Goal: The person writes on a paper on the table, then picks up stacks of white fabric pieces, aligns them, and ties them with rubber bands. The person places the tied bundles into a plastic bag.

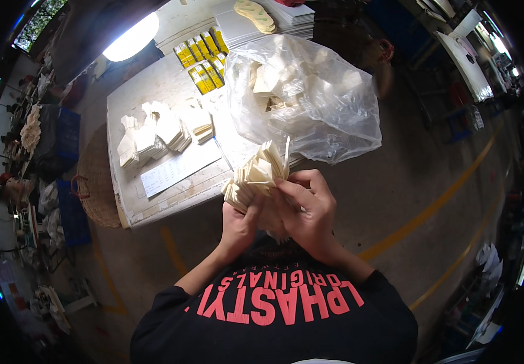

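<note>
Head view, left hand: the left hand [239, 225] is closed around the lower left of the bundle, its thumb pressed on the near side, the other fingers mostly hidden
Head view, right hand: the right hand [312, 206] has thumb and forefinger narrowed on the bundle's right side, the remaining fingers curled in
Bundle: one thick bundle of cream folded pieces [257, 176], between both hands, rising above the thumbs, just off the table's near edge; its pieces fan too tightly to count
Table: one pale table [180, 197], its near left corner beside one wicker basket [100, 188]
Cream stacks: at least three cream stacks [151, 138] near the table's left edge, merging in glare
Paper and pen: one printed sheet [174, 171] along the near edge; one blue pen [222, 151] to its right
Yellow packs: yellow packs [204, 77] toward the far edge, in rows, exact number unclear
Bag: one clear plastic bag [334, 121] of cream pieces, overhanging the table's right edge
</note>
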Demonstrator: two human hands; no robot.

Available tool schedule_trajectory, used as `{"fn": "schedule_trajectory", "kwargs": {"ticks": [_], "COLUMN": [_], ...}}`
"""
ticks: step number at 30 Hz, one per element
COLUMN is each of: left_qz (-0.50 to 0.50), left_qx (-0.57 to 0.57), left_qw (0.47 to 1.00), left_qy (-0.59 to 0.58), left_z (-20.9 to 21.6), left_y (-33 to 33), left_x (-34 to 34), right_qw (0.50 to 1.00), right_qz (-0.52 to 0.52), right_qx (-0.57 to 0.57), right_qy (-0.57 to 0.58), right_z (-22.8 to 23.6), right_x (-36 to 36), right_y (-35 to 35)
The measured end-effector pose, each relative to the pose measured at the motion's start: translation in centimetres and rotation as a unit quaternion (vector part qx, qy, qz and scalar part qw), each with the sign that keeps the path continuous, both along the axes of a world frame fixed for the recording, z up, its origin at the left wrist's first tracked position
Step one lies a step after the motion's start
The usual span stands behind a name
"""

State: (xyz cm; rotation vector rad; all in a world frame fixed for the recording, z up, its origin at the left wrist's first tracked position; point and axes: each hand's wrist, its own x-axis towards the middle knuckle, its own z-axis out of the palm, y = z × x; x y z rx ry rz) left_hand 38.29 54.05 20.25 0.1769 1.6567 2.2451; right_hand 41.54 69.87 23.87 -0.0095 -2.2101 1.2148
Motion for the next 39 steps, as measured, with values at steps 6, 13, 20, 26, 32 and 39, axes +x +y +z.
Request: {"fn": "schedule_trajectory", "kwargs": {"ticks": [6,13,20,26,32,39], "left_qz": [0.007,0.033,0.03,0.028,0.036,0.047], "left_qx": [0.019,0.058,0.028,-0.02,-0.072,-0.044], "left_qw": [1.0,0.998,0.999,0.999,0.996,0.998], "left_qy": [-0.002,-0.004,-0.008,0.013,0.04,0.0], "left_z": [-0.3,-1.2,-0.8,0.2,-1.5,-1.2], "left_y": [0.2,0.0,0.1,0.7,0.0,1.0], "left_x": [0.1,0.3,0.2,0.0,0.2,-0.1], "right_qw": [1.0,0.998,0.998,0.999,0.993,0.998], "right_qz": [0.003,-0.042,-0.044,-0.018,-0.054,0.038], "right_qx": [-0.008,-0.026,-0.035,-0.033,-0.08,0.014], "right_qy": [0.005,0.031,-0.001,-0.001,-0.068,-0.039], "right_z": [-0.1,-0.2,-0.3,-0.9,-2.0,-1.6], "right_x": [0.1,-0.9,-0.9,-0.9,-1.1,-1.0], "right_y": [-0.4,-0.3,-0.6,-0.6,-0.5,0.3]}}
